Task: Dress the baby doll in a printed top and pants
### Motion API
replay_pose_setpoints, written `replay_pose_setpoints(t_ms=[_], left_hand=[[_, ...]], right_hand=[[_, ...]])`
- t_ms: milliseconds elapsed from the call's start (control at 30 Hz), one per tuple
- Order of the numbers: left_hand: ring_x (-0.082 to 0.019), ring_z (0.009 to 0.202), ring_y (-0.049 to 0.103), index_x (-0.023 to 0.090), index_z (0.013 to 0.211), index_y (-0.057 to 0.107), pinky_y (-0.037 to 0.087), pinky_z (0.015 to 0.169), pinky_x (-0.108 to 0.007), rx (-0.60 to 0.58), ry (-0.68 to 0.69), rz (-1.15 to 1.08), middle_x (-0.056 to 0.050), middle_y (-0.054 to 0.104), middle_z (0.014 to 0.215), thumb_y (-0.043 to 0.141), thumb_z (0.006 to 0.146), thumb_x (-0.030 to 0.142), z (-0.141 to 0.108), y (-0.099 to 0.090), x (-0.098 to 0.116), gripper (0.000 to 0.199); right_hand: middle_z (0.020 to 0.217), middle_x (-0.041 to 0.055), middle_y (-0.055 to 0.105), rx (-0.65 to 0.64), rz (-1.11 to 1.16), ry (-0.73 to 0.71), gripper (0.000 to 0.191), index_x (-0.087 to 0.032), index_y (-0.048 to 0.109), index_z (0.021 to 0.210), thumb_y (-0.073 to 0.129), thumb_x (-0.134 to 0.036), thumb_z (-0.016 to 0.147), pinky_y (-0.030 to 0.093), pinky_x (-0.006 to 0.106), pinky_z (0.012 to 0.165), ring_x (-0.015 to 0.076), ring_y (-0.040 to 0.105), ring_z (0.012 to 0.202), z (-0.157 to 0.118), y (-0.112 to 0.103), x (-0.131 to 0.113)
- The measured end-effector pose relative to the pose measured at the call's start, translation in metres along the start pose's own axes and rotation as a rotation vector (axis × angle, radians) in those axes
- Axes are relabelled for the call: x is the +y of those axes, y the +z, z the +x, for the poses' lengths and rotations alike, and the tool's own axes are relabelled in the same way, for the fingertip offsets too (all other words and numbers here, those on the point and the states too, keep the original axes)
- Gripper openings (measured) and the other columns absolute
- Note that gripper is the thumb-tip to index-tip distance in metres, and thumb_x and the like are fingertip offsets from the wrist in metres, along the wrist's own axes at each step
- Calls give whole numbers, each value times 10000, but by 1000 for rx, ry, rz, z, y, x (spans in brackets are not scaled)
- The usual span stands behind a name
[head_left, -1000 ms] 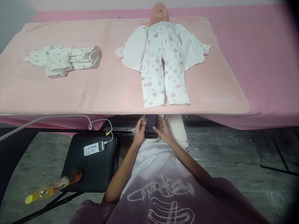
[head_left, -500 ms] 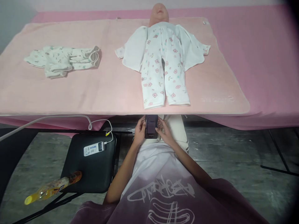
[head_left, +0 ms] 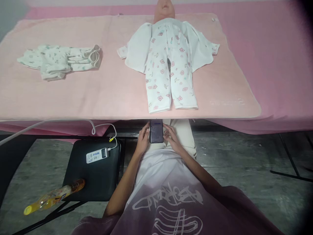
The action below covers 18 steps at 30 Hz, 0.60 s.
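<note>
On my lap, just below the table edge, a dark smartphone lies between my hands with its screen up. My left hand is closed along its left side. My right hand grips its right edge, fingers curled. On the table in front lies a doll with a white top spread out at both sides. White baby pants with pink animal prints lie flat over its body and legs. To the left, a folded white printed baby garment rests on the mat.
A pale pink mat covers much of the pink-draped table. At my left, a black stool bears a white power bank with a cable and a yellow-capped drink bottle.
The view has tilted and shifted slightly, so the table things sit a little higher and further left. Both hands stay at the smartphone; my right thumb has moved back from its screen.
</note>
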<state>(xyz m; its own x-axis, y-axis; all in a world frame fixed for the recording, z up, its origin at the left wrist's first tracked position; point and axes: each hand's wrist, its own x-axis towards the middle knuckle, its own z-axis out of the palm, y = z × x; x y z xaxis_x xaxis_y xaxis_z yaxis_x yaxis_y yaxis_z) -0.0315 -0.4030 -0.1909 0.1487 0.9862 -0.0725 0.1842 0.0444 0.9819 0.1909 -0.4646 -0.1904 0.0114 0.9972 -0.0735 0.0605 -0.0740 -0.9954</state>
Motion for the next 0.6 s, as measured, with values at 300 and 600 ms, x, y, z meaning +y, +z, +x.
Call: replay_pose_setpoints(t_ms=[300, 600], left_hand=[[-321, 1607, 520, 312, 1570, 695, 329, 1404, -527, -16, -39, -52, -98, 605, 1689, 701, 1030, 662, -14, 1, 9, 644], [-337, 1619, 533, 285, 1526, 722, 356, 1402, -545, -26, -73, -211, -105, 603, 1697, 792, 979, 590, -11, 4, 12, 630]], right_hand=[[1646, 137, 436, -2, -26, -27, 799, -345, 464, 1727, 747, -474, 991, 579, 454, 1071, 264, 577, 1244, -1, 3, 5], [1579, 109, 497, 10, 72, 5, 654, -338, 546, 1667, 646, -462, 1033, 552, 452, 1092, 254, 587, 1205, 1, 0, 0]])
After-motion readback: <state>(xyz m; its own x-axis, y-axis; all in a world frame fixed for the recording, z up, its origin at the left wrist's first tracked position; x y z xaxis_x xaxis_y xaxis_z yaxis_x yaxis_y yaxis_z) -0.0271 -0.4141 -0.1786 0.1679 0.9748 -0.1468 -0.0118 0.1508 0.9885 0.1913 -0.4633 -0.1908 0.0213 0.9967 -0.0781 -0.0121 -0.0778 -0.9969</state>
